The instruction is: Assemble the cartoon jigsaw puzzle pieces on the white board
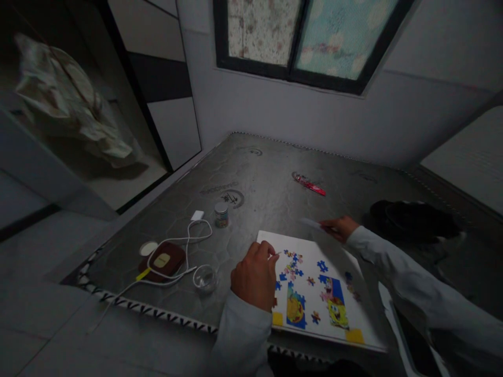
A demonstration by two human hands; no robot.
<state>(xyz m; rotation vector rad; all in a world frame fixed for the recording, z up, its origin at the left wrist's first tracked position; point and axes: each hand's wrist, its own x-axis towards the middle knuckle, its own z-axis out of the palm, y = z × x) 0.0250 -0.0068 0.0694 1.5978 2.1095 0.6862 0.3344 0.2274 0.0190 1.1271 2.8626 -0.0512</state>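
Note:
A white board (314,248) lies on the grey mat with jigsaw pieces on it. My left hand (254,277) is over the board's left edge, thumb and fingers pinched; what they hold, if anything, is too small to make out. Beside it is a cluster of loose jigsaw pieces (291,266). Two partly joined puzzle sections lie nearer me, one with a burger picture (295,309), the other with a yellow cartoon face (337,309). Beyond the far edge, my right hand (341,228) grips a thin pale flat thing (311,223), blurred and seen nearly edge-on.
Left of the board stand a clear cup (205,278), a lidded jar (221,215) and a brown case (167,260) with a white cable. A red strip-like object (310,185) lies farther back. At right are a black bundle (416,220) and a dark-screened device (414,340).

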